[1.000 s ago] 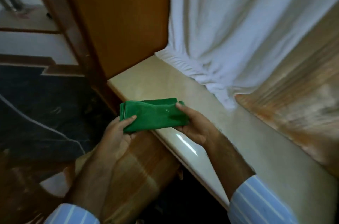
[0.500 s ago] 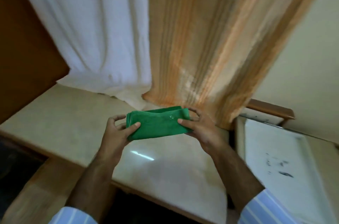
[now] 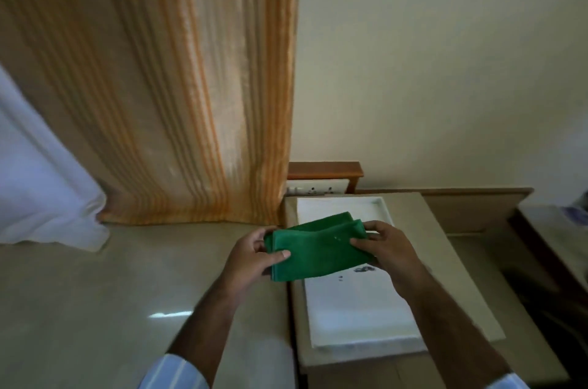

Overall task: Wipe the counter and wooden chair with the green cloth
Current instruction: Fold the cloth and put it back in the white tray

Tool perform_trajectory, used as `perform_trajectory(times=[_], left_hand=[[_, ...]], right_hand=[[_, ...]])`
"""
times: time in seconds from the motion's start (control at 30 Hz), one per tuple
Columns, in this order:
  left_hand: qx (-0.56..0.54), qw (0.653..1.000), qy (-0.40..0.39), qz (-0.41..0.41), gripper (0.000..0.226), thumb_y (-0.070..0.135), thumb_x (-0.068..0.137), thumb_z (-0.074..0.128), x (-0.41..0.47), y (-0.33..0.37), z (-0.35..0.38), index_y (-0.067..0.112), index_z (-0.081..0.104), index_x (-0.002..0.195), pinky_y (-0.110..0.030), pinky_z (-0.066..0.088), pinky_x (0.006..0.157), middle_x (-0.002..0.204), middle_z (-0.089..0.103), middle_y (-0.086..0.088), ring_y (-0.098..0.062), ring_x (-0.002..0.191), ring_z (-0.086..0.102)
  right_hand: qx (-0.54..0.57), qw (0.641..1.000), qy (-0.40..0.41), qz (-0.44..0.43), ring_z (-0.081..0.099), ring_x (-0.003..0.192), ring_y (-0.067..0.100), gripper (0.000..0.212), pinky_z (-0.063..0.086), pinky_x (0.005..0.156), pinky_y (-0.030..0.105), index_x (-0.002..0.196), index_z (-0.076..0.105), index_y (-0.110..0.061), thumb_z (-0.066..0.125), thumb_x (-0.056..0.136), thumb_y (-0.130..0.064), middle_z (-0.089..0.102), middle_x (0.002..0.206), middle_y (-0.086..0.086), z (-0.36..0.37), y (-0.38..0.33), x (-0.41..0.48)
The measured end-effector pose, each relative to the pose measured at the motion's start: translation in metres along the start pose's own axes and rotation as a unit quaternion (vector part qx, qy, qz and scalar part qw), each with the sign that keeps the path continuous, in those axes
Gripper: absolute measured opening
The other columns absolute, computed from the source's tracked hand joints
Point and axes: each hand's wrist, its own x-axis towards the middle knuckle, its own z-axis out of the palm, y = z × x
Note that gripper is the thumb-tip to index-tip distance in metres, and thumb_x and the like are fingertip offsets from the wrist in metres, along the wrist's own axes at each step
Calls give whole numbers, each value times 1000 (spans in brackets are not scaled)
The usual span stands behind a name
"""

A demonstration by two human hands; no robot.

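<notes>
- Two hands pinch the folded green cloth (image 3: 318,248), held above the counter (image 3: 95,293).
- Left hand (image 3: 251,258) closed at nine o'clock, right hand (image 3: 385,248) at three.
- Soft, light, floppy I'd say; grip the folded edges.

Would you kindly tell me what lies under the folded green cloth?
Under the folded green cloth, a white rectangular tray with dark marks; the cloth covers part of it.

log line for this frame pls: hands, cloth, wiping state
left hand: grips cloth's left end | right hand: grips right end | green cloth: folded, held above counter and white tray | wiping: not started
</notes>
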Motion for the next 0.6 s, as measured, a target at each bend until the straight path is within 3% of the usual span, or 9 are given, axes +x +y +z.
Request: perform_trajectory(times=[0.07, 0.17, 0.3, 0.4, 0.47, 0.53, 0.6], left_hand=[[58, 998, -38, -3, 60, 8, 75, 85, 15, -6, 21, 26, 60, 127, -38, 64, 72, 111, 70, -7, -24, 98, 71], [150, 984, -94, 5, 66, 12, 72, 87, 34, -20, 49, 27, 59, 130, -42, 62, 84, 112, 69, -6, -22, 100, 70], [302, 945, -100, 71, 60, 23, 74, 85, 48, -38, 79, 32, 61, 129, -15, 53, 69, 100, 68, 7, -8, 89, 65], [343, 929, -89, 108, 63, 23, 79, 81, 56, -47, 96, 33, 56, 136, -3, 48, 69, 112, 69, 5, -6, 92, 63], [375, 916, -78, 117, 62, 25, 83, 78, 63, -51, 102, 31, 53, 139, -17, 56, 84, 120, 68, 2, -13, 101, 65], [437, 892, -56, 106, 60, 33, 85, 74, 65, -55, 106, 30, 51, 140, -31, 55, 93, 122, 65, -1, -19, 109, 64], [494, 864, -26, 88, 57, 46, 85, 69, 64, -58, 109, 31, 50, 137, -32, 53, 91, 119, 57, -3, -21, 109, 60]], right_hand=[[-18, 999, 34, 22, 78, 96, 27, 23, 66, 73, 33, 105, 72, -10, 81, 85, -2, 82, 102, 11, -21, 14, 1], [-70, 994, 74, 42, 77, 96, 30, 21, 65, 87, 42, 101, 73, -8, 82, 83, 0, 80, 101, 13, -46, 38, 0], [-173, 979, 96, 55, 75, 95, 25, 21, 62, 92, 42, 102, 74, -10, 83, 83, -6, 78, 100, 7, -68, 61, 5], [-237, 967, 84, 39, 71, 94, 18, 18, 61, 86, 31, 100, 72, -12, 82, 85, -9, 75, 102, 4, -74, 68, 19], [-286, 955, 74, 22, 66, 88, 11, 16, 55, 77, 20, 95, 68, -18, 79, 88, -10, 71, 99, 0, -75, 68, 31], [-346, 936, 57, 13, 67, 88, 14, 14, 58, 79, 25, 93, 67, -21, 76, 91, -11, 71, 97, 0, -76, 69, 42], [-447, 893, 40, -12, 69, 91, 17, 7, 60, 85, 31, 99, 71, -18, 72, 93, -16, 70, 101, 2, -76, 68, 51]])
